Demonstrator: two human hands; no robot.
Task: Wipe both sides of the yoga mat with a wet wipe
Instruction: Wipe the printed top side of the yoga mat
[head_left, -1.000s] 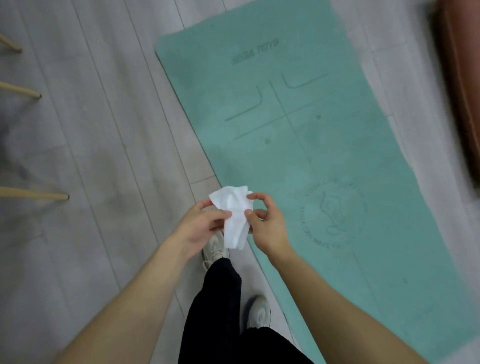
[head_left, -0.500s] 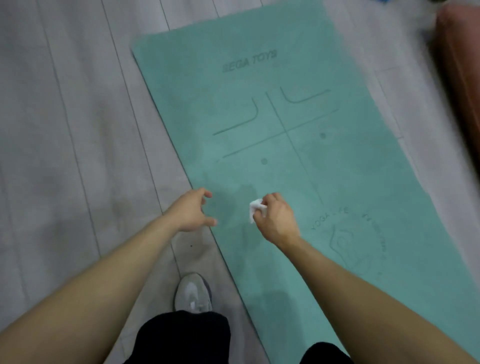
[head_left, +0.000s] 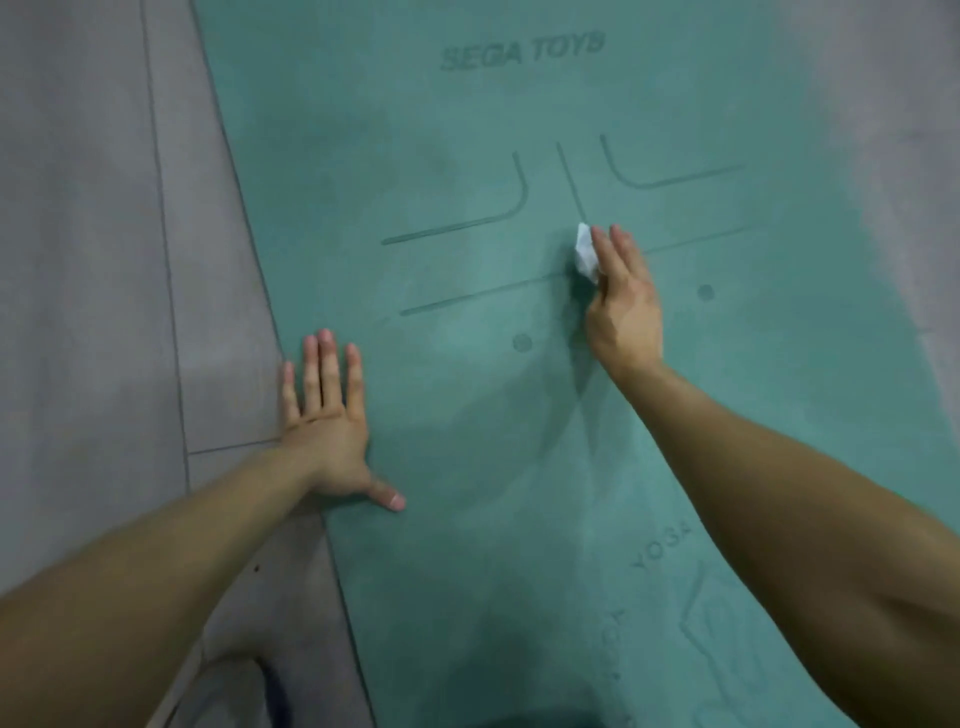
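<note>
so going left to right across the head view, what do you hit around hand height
grey plank floor → left hand, flat across the mat's left edge → teal yoga mat → wet wipe → right hand, pressing the wipe to the mat → floor again at the far right

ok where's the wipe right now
In the head view, the wipe is pressed on the mat under the right hand's fingers, right of centre, by the printed cross lines.

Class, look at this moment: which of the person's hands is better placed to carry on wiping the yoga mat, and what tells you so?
The right hand. It presses the wet wipe onto the yoga mat near its centre lines. The left hand lies flat and empty across the mat's edge, seemingly bracing.
</note>
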